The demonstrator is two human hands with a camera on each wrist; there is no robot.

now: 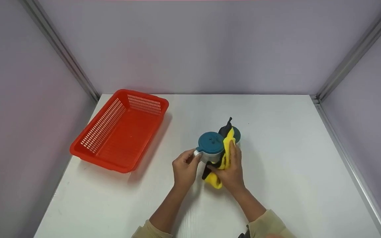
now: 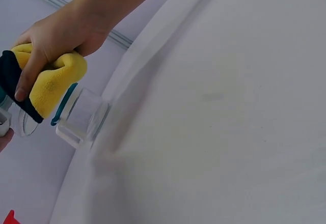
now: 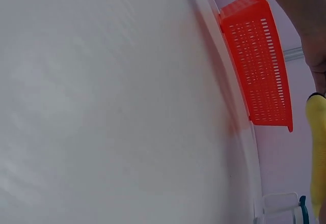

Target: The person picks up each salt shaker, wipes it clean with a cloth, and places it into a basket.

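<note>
Near the middle of the table, my left hand pinches the white handle of a clear lidded mug with a round teal lid. My right hand holds a bunched yellow and black cloth against the mug's right side, fingers spread along it. Just behind the cloth stands a second lidded mug, partly covered by it. The left wrist view shows this second mug upright on the table, its handle pale, below the cloth. There the held mug is mostly cut off at the left edge.
A red plastic basket with slotted sides sits at the table's left, nothing inside it. Pale panels enclose the white table at the back and both sides. A small dark object shows beside the right sleeve.
</note>
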